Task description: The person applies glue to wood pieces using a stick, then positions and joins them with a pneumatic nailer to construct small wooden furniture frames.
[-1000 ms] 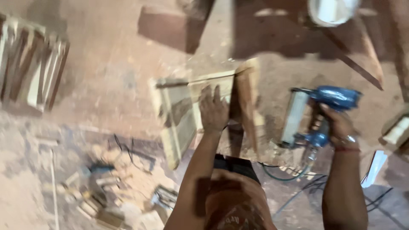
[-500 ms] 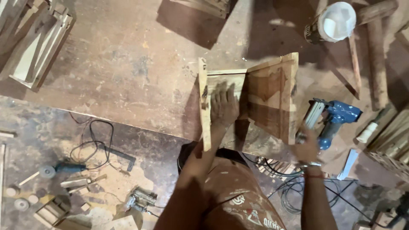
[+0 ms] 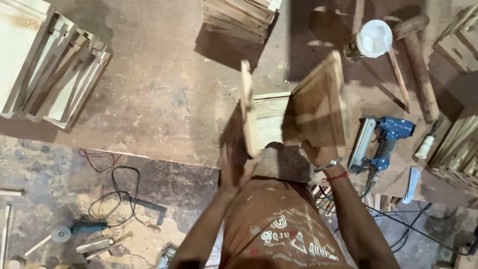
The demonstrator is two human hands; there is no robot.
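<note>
A small open wooden box [image 3: 271, 117] stands at the near edge of the workbench [image 3: 164, 104]. It has an upright left board [image 3: 248, 112] and a tilted right panel [image 3: 321, 107]. My left hand [image 3: 232, 169] is blurred and clasps the near end of the left board, fingers outside and thumb inside. My right hand [image 3: 317, 152], with a bangle and a red thread at the wrist, grips the near edge of the right panel. A blue nail gun [image 3: 382, 143] lies on the bench just right of my right hand, with no hand on it.
A white-lidded can [image 3: 371, 40] and wooden sticks [image 3: 420, 69] lie at the back right. Stacked wooden frames [image 3: 55, 74] stand on the left, and more boxes [image 3: 244, 15] at the back. On the floor are an angle grinder [image 3: 74, 230], cables [image 3: 119, 189] and wood offcuts.
My right hand has let go of the nail gun, which now lies on the bench, and has taken the box's right panel. My left hand slid from the box's inside to the left board's near end.
</note>
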